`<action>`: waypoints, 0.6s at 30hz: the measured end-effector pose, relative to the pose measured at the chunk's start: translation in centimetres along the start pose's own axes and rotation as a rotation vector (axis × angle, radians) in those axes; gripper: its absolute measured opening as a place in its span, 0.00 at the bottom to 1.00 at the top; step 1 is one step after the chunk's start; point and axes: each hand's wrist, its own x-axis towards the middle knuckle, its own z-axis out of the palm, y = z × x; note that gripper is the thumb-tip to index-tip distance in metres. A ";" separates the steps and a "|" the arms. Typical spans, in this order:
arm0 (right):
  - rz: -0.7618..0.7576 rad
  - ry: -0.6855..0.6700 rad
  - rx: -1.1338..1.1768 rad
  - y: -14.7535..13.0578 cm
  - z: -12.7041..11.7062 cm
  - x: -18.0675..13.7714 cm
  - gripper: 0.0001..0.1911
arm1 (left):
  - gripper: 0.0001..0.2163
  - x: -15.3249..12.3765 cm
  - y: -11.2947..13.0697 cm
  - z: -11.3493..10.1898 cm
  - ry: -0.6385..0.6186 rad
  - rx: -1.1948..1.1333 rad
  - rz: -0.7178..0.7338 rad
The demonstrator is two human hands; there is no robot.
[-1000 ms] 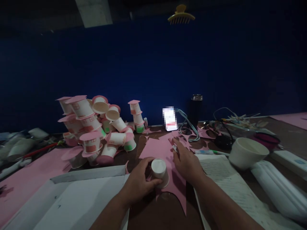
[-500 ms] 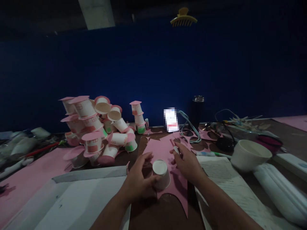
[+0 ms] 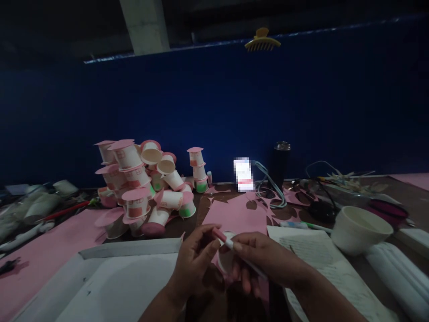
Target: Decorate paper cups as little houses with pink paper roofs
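Note:
My right hand [image 3: 259, 257] grips a white marker [image 3: 230, 243] with a dull red cap [image 3: 219, 235]. The marker slants up to the left. Curled round the cap end are the thumb and fingers of my left hand [image 3: 197, 255]. Just behind and below both hands, a white paper cup [image 3: 225, 261] stands upside down, partly hidden by them. Under it lies a cut sheet of pink paper [image 3: 234, 212] with curved bites out of its edge.
Decorated paper cups with pink discs [image 3: 136, 179] are piled at the left, beside a small stack [image 3: 199, 172]. A white box lid [image 3: 130, 248] lies front left. A lit phone [image 3: 244, 174], dark bottle [image 3: 280, 163], written paper [image 3: 311, 250] and white bowl [image 3: 360, 228] stand behind and right.
My left hand has left the cup's side and come to the marker's cap. My right hand has brought the marker down and left, in front of the cup. The view has tilted up slightly.

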 end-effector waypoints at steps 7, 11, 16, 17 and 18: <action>-0.080 -0.007 0.000 -0.5 0.0 -0.7 0.22 | 0.12 0.4 1.0 0.3 0.060 -0.300 -0.187; -0.216 -0.117 0.146 -0.6 -0.4 -1.1 0.34 | 0.12 0.6 1.2 0.2 0.043 -0.354 -0.159; -0.364 0.045 0.078 -0.1 -0.1 -0.7 0.22 | 0.10 0.1 1.1 0.2 -0.017 -0.224 -0.107; -0.365 0.110 0.028 0.0 0.0 -0.6 0.18 | 0.09 0.0 1.1 0.2 -0.029 -0.167 -0.096; -0.361 0.159 -0.023 0.2 0.1 -0.5 0.16 | 0.08 -0.1 1.1 0.3 -0.039 -0.098 -0.078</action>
